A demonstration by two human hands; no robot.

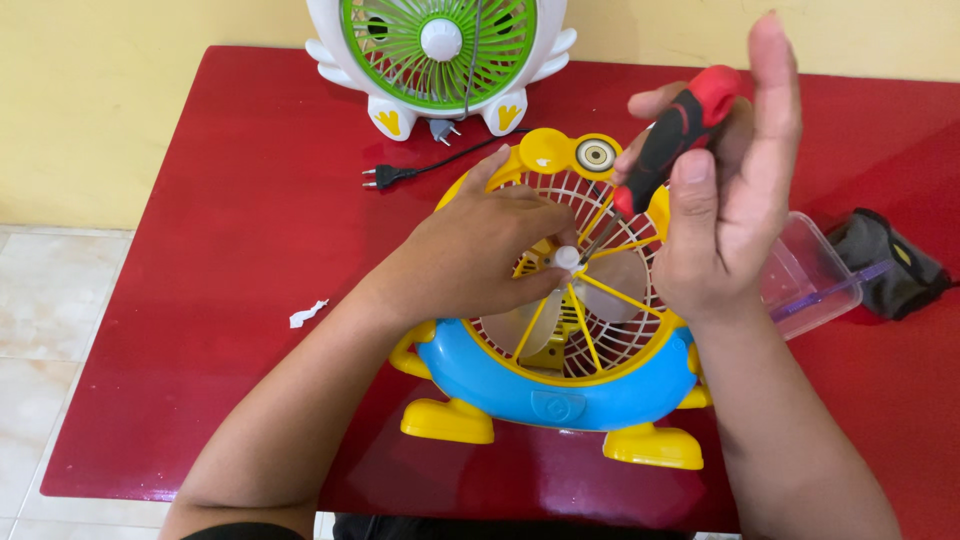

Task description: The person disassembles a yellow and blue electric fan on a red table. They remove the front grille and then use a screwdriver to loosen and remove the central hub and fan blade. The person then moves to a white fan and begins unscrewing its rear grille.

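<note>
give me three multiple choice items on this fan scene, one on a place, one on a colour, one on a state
1. Where does the white and green fan stand?
A. at the far edge of the red table, by the wall
B. on the tiled floor
C. inside the clear plastic box

2. What colour is the lower body of the fan lying on its back?
A. green
B. blue
C. black

3. What is the right hand doing?
A. resting flat on the table
B. gripping the black plug
C. holding a red and black screwdriver with its tip at the fan's hub

Answers:
1 A: it stands at the table's back edge against the yellow wall.
2 B: its base is blue, with yellow feet.
3 C: the fingers wrap the handle and the shaft points to the white hub, which the left hand pinches.
</note>
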